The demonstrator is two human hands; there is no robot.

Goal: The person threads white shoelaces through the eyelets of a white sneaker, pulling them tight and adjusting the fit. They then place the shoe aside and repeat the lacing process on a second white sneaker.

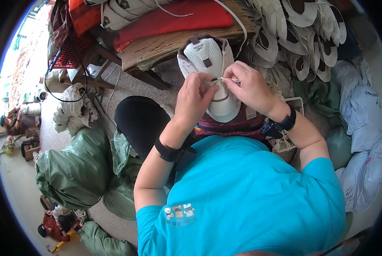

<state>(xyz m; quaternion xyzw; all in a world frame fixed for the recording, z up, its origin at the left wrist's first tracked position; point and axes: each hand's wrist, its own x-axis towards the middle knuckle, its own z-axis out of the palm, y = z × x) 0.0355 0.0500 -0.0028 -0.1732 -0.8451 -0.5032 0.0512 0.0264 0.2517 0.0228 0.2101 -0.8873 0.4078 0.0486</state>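
**Both hands pinched on a white shoe upper**

Underfoot, a speckled concrete floor (54,128) runs away to the left of the left hand (194,97), toward bright daylight at the far edge of the view. Just beyond both hands stands a worn wooden bench (174,45) with red fabric sheets (174,21) folded on top, and a red plastic crate (69,53) sits farther off to the left of it.

Both hands meet over a white shoe upper (208,64) with a perforated toe panel, which rests on the person's lap just in front of the bench. The left hand is closed, thumb and fingers pinched on the upper's near edge. The right hand (250,87) is closed too, its fingertips gripping a thin white lace (225,80) at the same spot, so the two hands touch. Each wrist carries a black band.

Up and to the right of the right hand lies a heap of white shoe uppers (297,34) with dark inner patches, stacked overlapping. Below the right wrist a small pale rectangular label (250,113) with a dark print is fixed to the maroon cloth on the lap; what it says is too small to tell. Farther right are pale blue-white sacks (363,128) bearing dark scrawled marks. Down and left of the left hand sit bulging green plastic bags (73,168), knotted shut, with a bundle of white uppers (73,111) above them.
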